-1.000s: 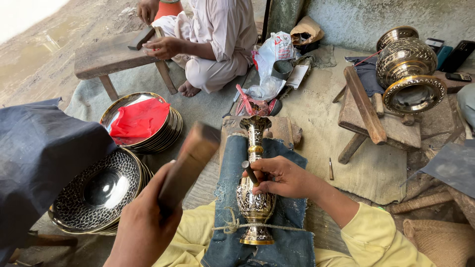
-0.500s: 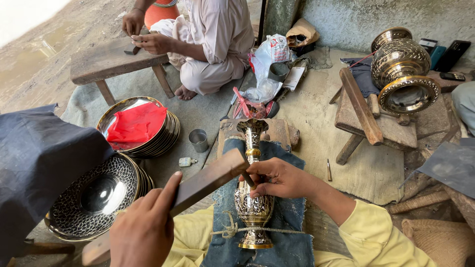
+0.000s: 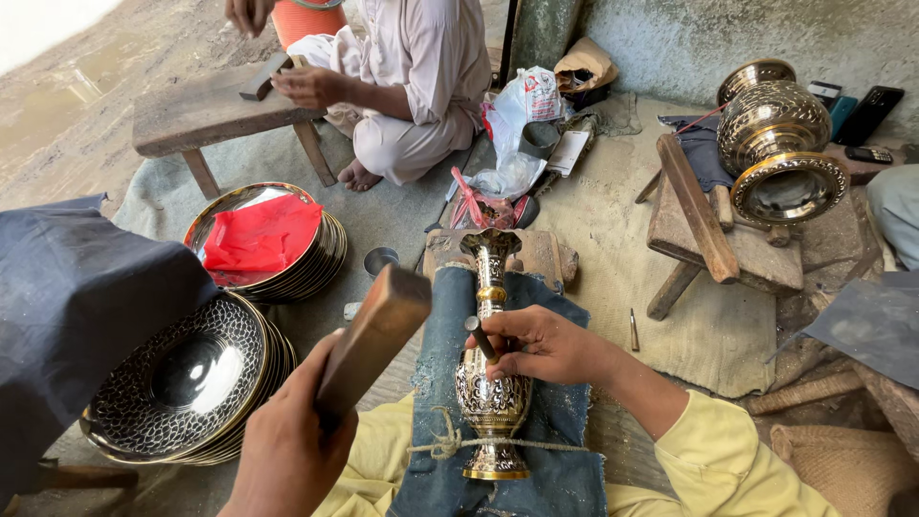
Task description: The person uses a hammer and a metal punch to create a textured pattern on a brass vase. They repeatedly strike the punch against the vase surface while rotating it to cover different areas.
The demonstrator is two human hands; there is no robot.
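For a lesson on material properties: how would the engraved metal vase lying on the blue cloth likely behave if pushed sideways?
The vase looks round-bodied, so it would probably roll; the rope tied across its foot likely resists that. Being metal, it is probably stiff.

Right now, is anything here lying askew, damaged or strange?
One thing: the big brass pot lies tipped on its side on the wooden stool, mouth facing forward. Nothing looks spilled or broken.
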